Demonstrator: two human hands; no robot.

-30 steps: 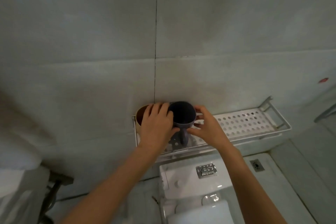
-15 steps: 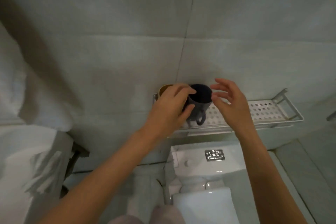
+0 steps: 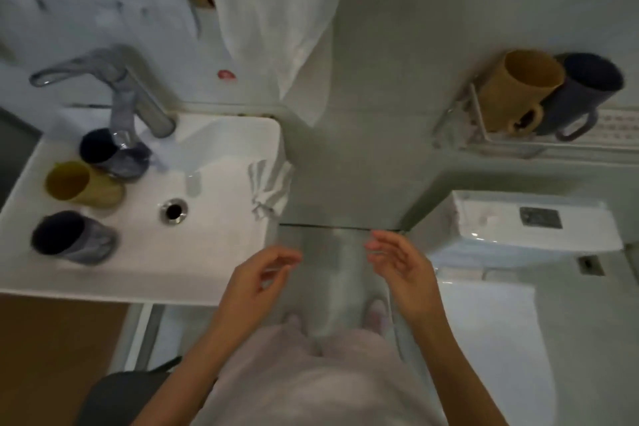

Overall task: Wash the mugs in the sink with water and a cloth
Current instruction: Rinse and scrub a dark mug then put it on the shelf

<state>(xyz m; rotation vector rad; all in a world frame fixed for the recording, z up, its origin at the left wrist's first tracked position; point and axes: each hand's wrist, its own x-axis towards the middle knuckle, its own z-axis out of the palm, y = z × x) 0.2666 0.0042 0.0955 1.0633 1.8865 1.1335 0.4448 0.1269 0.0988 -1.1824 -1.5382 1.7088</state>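
Hands have come off the shelf (image 3: 518,145). Half a second ago our left hand (image 3: 256,284) was curled round the dark mug (image 3: 577,97) there, and our right hand (image 3: 401,266) hovered just beside it. Now both hands hang low in front of our body, near each other but apart, palms turned inward. Their fingers (image 3: 280,254) are released, loosely curled and holding nothing.

Our view has also swung left and down, so the shelf now sits at the upper right, well apart from our hands. The dark mug stays on it, touching the tan mug (image 3: 518,90) to its left, both with handles towards us. Below them we see the toilet tank (image 3: 518,228).

We now see the sink (image 3: 214,252) on the left, which was out of sight before. Three mugs sit along its left side: the far mug (image 3: 110,154), dark, just under the tap (image 3: 128,93), then the yellow mug (image 3: 81,185), then the near mug (image 3: 74,239), also dark. With the blur we cannot tell whether they stand or lie. The cloth (image 3: 269,188), striped, hangs over the sink's right rim, just beyond our left hand. Above it a white towel (image 3: 276,10) hangs on the wall.
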